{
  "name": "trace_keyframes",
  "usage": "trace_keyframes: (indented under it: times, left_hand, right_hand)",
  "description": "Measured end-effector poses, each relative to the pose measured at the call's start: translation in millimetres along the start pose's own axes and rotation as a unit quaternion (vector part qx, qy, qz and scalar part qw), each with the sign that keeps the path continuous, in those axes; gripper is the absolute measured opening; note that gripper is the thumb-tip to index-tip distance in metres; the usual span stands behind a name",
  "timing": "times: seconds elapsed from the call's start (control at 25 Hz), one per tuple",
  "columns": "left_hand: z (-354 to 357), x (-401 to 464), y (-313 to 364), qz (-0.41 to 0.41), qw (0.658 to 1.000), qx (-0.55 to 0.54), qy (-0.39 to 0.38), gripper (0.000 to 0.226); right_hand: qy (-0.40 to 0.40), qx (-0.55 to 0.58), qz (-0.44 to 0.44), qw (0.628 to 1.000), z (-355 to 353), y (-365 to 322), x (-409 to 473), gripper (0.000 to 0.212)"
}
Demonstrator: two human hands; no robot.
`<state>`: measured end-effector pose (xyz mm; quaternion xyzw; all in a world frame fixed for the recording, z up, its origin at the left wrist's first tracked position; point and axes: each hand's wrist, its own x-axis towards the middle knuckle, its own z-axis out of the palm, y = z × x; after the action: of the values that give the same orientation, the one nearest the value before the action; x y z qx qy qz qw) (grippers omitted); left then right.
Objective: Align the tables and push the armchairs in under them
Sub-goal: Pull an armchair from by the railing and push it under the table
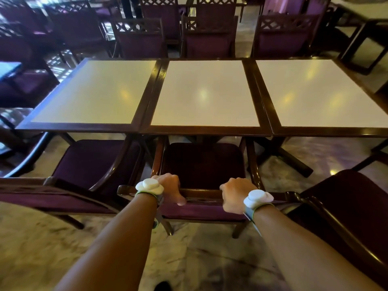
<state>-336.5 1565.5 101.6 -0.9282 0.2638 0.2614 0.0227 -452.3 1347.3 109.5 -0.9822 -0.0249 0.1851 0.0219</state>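
At 6 o'clock, left hand (169, 186) and right hand (235, 195) both grip the top rail of the middle armchair (202, 162), probably to shove it straight; seat partly under the middle surface (204, 93) at 12. Neighbouring armchairs wait at 9 and 3.

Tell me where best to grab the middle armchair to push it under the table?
Take the middle armchair by its backrest top rail, from behind, as the left hand and right hand grip it now. The rail is wide and faces you; the seat points under the middle table.
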Motion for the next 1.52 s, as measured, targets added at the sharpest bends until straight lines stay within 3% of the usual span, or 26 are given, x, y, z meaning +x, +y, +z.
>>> trace_keyframes:
  times: [0.52, 0.72, 1.08, 1.28, 1.52]
  left_hand:
    - [-3, 2, -7, -0.007, 1.000, -0.007, -0.002, 0.039]
    - [-2, 0, -7, -0.019, 1.000, -0.014, -0.004, 0.032]
    - [-5, 4, -5, -0.029, 0.999, -0.024, -0.029, 0.035]
    - [-6, 6, -6, -0.022, 0.997, -0.038, -0.058, 0.032]
    - [-2, 4, -7, 0.024, 0.999, -0.028, -0.037, 0.037]
  right_hand:
    - [0.016, 0.039, 0.006, 0.999, 0, -1, 1, 0.009]
    - [0.069, 0.028, 0.028, 0.997, 9, 18, -13, 0.032]
    - [0.075, 0.043, -0.003, 0.996, 10, 25, -10, 0.034]
    - [0.068, 0.035, 0.035, 0.996, 10, 24, -9, 0.035]
    - [0.036, 0.051, 0.131, 0.989, 13, 11, -11, 0.033]
